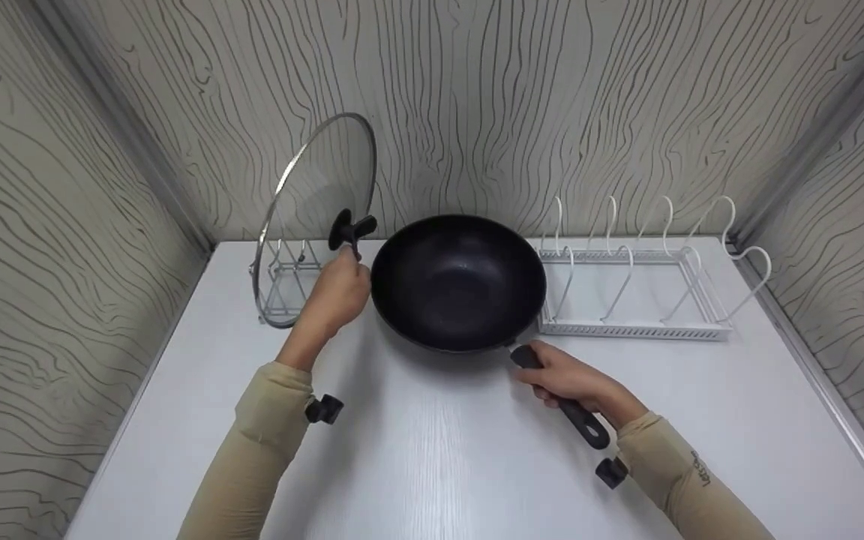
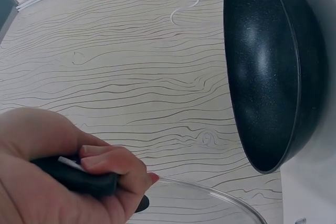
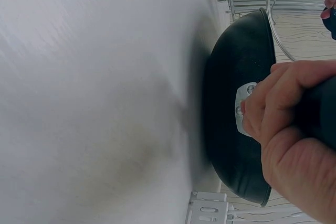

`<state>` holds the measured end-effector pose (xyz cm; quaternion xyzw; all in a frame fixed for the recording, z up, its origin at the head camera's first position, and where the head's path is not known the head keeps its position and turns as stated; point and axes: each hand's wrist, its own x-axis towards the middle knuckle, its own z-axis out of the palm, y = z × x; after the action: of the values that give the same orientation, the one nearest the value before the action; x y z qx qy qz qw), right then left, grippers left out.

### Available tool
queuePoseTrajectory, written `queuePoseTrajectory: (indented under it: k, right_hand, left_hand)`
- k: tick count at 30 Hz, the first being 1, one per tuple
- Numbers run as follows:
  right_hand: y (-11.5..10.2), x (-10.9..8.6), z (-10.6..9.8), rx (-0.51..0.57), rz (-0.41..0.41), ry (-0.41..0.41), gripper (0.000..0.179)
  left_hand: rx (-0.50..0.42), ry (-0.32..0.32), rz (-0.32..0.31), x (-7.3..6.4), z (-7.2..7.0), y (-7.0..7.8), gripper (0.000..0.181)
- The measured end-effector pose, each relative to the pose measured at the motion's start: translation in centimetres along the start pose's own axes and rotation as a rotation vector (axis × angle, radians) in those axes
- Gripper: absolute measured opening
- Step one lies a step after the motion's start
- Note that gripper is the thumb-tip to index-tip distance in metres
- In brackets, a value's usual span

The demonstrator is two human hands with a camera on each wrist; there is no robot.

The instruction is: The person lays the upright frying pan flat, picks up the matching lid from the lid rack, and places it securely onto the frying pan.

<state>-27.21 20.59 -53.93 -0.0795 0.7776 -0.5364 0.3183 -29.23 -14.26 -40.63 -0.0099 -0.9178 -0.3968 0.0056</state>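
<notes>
My left hand grips the black knob of a clear glass lid with a metal rim. The lid stands tilted on edge, raised in front of the small rack at the left; whether it touches that rack I cannot tell. My right hand holds the black handle of a dark wok, its fingers curled round the handle near the bowl. In the left wrist view, fingers wrap the black knob, and the wok is beyond. The right wrist view shows the wok's outer side close to the table.
A white wire rack with several curved dividers stands right of the wok. The small metal rack sits at the far left, partly behind the lid. Patterned walls enclose the white table at the back and sides.
</notes>
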Motion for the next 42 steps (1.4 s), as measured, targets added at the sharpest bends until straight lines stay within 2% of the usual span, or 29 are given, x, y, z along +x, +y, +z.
queuePoseTrajectory:
  k: [10, 15, 18, 23, 30, 42]
  right_hand:
    - [0.1, 0.02, 0.0, 0.006, 0.004, 0.006, 0.033]
    - [0.09, 0.01, 0.09, 0.0, 0.004, 0.01, 0.035]
    - [0.04, -0.01, 0.13, -0.002, 0.006, 0.011, 0.036]
    - [-0.09, -0.09, 0.1, 0.0, 0.002, 0.006, 0.034]
    - [0.0, -0.01, 0.12, -0.012, 0.007, 0.009, 0.038]
    - [0.18, 0.07, 0.12, -0.016, 0.002, 0.012, 0.041]
  left_hand:
    - [-0.051, -0.004, -0.013, -0.03, 0.38, 0.08, 0.042]
    - [-0.041, -0.025, -0.026, -0.05, 0.44, 0.12, 0.046]
    - [-0.036, -0.024, -0.029, -0.09, 0.44, 0.15, 0.041]
    - [-0.097, -0.033, -0.032, -0.2, 0.34, 0.13, 0.034]
    - [-0.178, -0.087, -0.048, -0.36, 0.17, 0.28, 0.027]
    - [-0.268, -0.1, -0.095, -0.5, -0.08, 0.68, 0.02]
